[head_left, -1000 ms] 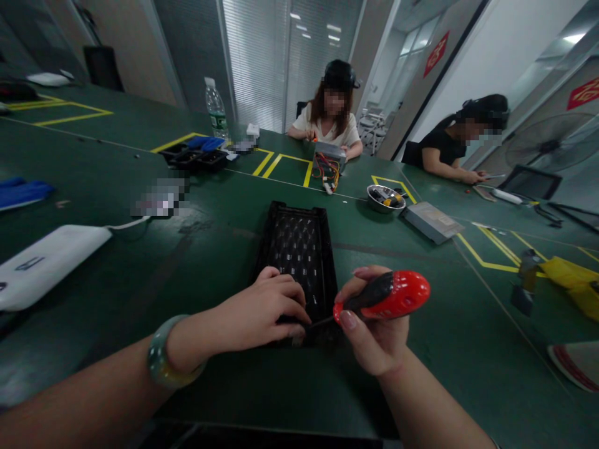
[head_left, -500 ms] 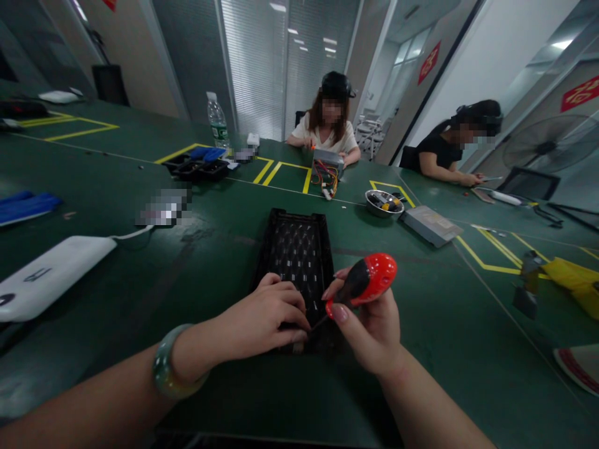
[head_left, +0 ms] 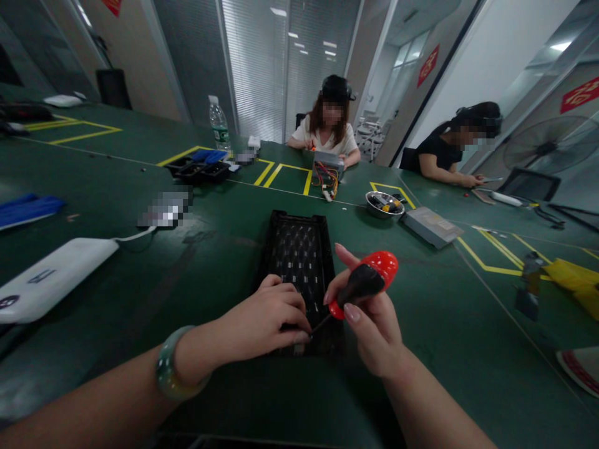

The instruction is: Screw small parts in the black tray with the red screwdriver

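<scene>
A black rectangular casing (head_left: 299, 249) with rows of small slots lies lengthwise in front of me on the green table. My right hand (head_left: 374, 324) grips a screwdriver (head_left: 372, 277) by its red and black handle. Its thin shaft slants down to the left, toward the near end of the casing. Over that near end lies my left hand (head_left: 276, 315), its fingers bent and its thumb close to them beside the screwdriver tip. Whatever those fingertips pinch is hidden. A bangle (head_left: 171, 365) circles the left wrist.
At left are a white power bank (head_left: 56, 277) and a blue glove (head_left: 30, 211). Farther off stand a black tray (head_left: 196, 171), a bottle (head_left: 218, 125) and a metal bowl (head_left: 384, 204) beside a grey metal plate (head_left: 433, 227). Two people sit opposite, one with a wired metal box (head_left: 327, 162).
My right hand has shifted slightly and its index finger has lifted away from the screwdriver handle. More of the shaft shows. The left hand has stayed nearly still.
</scene>
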`<state>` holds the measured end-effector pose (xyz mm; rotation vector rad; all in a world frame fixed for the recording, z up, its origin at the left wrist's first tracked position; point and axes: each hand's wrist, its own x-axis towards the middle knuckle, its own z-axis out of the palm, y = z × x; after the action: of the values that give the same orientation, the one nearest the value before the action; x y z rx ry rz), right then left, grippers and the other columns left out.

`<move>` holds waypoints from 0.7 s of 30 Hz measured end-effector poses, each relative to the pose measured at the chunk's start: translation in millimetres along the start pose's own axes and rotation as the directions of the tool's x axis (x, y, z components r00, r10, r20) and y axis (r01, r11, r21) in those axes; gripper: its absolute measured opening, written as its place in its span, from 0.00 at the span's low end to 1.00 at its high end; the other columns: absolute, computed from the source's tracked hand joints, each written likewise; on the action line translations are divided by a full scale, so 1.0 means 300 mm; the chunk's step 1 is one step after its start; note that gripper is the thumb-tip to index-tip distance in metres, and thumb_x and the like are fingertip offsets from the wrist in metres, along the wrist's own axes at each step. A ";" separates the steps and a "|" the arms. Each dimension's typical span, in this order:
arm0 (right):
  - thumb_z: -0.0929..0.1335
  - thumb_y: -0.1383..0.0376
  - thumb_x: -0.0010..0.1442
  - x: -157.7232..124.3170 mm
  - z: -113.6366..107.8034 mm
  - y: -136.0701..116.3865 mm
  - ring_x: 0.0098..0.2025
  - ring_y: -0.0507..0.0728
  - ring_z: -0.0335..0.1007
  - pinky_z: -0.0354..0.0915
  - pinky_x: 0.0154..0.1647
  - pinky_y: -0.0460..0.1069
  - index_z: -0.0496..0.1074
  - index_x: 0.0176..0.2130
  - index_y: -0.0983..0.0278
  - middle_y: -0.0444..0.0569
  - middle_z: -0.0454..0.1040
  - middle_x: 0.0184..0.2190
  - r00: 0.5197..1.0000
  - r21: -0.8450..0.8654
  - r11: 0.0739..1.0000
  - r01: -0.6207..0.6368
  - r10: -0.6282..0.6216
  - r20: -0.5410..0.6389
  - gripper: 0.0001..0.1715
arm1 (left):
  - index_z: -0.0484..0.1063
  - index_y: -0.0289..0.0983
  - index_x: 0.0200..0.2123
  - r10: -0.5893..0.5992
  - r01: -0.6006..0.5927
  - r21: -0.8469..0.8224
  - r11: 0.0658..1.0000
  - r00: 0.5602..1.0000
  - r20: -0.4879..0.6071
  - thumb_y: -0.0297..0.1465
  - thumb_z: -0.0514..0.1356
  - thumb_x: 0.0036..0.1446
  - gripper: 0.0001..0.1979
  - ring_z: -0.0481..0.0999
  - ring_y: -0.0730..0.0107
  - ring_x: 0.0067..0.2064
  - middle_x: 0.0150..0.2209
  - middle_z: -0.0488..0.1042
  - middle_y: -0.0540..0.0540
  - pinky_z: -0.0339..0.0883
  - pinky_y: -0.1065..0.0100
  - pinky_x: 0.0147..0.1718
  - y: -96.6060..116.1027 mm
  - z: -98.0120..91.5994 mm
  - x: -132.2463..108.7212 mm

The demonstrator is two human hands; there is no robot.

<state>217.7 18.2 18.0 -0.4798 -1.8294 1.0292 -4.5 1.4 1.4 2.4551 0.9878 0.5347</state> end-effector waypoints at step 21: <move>0.70 0.62 0.66 -0.003 0.015 0.011 0.40 0.56 0.73 0.72 0.40 0.51 0.63 0.60 0.54 0.46 0.74 0.40 0.999 -0.035 0.999 0.033 -0.034 -0.029 0.25 | 0.81 0.46 0.39 0.004 -0.004 0.005 1.000 1.000 -0.006 0.38 0.64 0.65 0.06 0.74 0.68 0.46 0.38 0.80 0.54 0.48 0.61 0.50 -0.002 0.005 -0.001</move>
<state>213.9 17.5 13.9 -0.4806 -1.8254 0.9642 -4.3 1.3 -0.2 2.4612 0.9881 0.5423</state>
